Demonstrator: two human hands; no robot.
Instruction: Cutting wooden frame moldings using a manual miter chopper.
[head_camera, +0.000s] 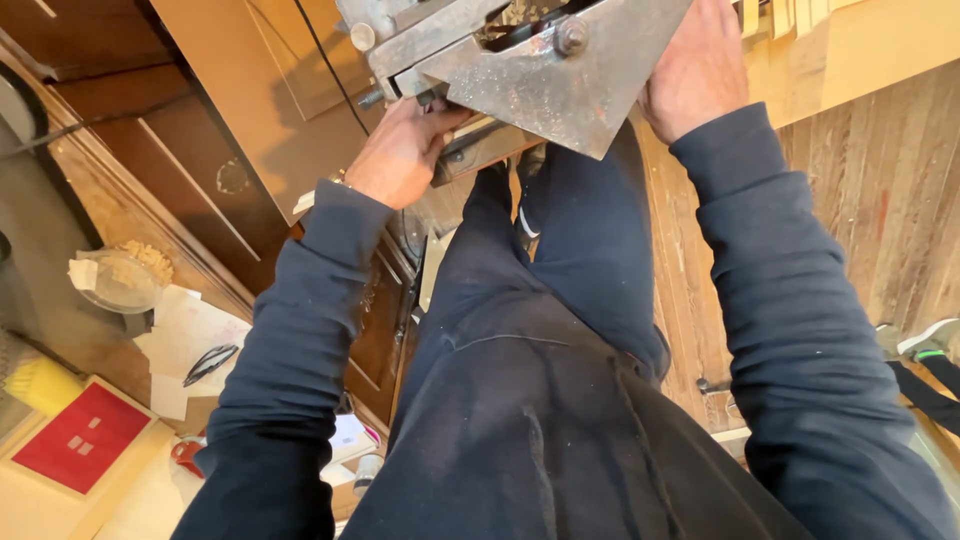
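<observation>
A grey metal machine (530, 70) with a triangular steel plate and a large bolt fills the top middle of the head view. My left hand (402, 152) grips its lower left edge from underneath, near a dark part. Against its right side presses my right hand (697, 66), fingers wrapped round the plate's edge. Both arms wear dark blue sleeves. My legs in dark trousers (540, 330) stand directly below the machine. The machine's upper part is cut off by the frame.
Brown wooden cabinet panels (230, 140) stand at the left, a black cable (325, 60) hanging over them. A clear bowl (120, 280), loose papers, a red square (80, 438) and a yellow object lie at lower left. Plank floor (880, 200) runs on the right.
</observation>
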